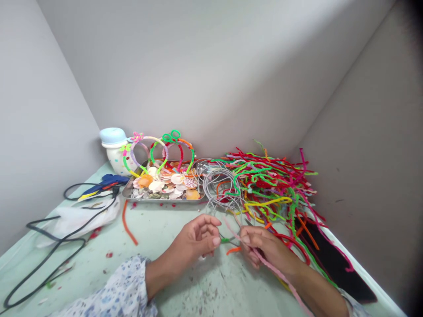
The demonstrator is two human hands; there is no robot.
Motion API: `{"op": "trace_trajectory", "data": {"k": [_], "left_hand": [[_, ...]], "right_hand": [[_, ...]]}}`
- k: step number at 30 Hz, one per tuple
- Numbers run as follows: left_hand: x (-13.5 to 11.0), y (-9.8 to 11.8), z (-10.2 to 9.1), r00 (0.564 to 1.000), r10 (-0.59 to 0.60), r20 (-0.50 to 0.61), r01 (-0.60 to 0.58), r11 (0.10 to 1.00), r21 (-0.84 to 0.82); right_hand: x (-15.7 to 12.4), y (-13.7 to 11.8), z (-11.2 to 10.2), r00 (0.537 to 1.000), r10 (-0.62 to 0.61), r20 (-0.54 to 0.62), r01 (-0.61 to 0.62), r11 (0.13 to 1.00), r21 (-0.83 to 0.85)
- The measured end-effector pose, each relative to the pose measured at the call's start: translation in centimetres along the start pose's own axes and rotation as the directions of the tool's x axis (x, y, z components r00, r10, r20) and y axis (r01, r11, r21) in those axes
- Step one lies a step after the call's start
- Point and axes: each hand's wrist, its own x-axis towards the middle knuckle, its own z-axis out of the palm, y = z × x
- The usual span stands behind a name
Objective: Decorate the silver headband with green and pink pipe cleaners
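My left hand point(198, 240) curls its fingers around a thin grey wire headband point(220, 207) near the table's middle. My right hand point(262, 246) pinches a pink pipe cleaner point(280, 275) that trails back over my forearm toward the lower right. The two hands nearly touch, with a short green piece point(225, 240) and an orange piece point(233, 250) lying between them. Just beyond the hands rests a stack of bare wire headbands point(216, 182).
A heap of coloured pipe cleaners point(271, 185) fills the right side. A metal tray point(132, 196) of seashells holds decorated headbands point(158, 152). A white jar point(114, 149), a blue glue gun point(105, 181) with black cord, a plastic bag point(79, 218) and a loose orange pipe cleaner point(128, 226) lie left.
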Motion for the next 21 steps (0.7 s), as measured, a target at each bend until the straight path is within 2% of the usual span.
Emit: {"op": "trace_trajectory", "data": {"k": [3, 8, 18, 21], "left_hand": [[0.1, -0.1, 0.1, 0.999, -0.034, 0.010, 0.034, 0.999, 0.015], [0.0, -0.1, 0.3, 0.995, -0.058, -0.079, 0.060, 0.998, 0.025], [0.1, 0.7, 0.1, 0.985, 0.021, -0.173, -0.036, 0.996, -0.085], [0.2, 0.9, -0.2, 0.978, 0.036, -0.205, -0.055, 0.994, -0.090]], "right_hand": [[-0.2, 0.2, 0.3, 0.999, 0.029, 0.029, -0.029, 1.000, -0.006], [-0.6, 0.5, 0.9, 0.992, 0.063, 0.105, -0.052, 0.993, -0.105], [-0.8, -0.1, 1.6, 0.972, 0.117, 0.204, -0.089, 0.986, -0.139], [-0.8, 0.0, 1.8, 0.972, 0.140, 0.187, -0.108, 0.979, -0.173]]}}
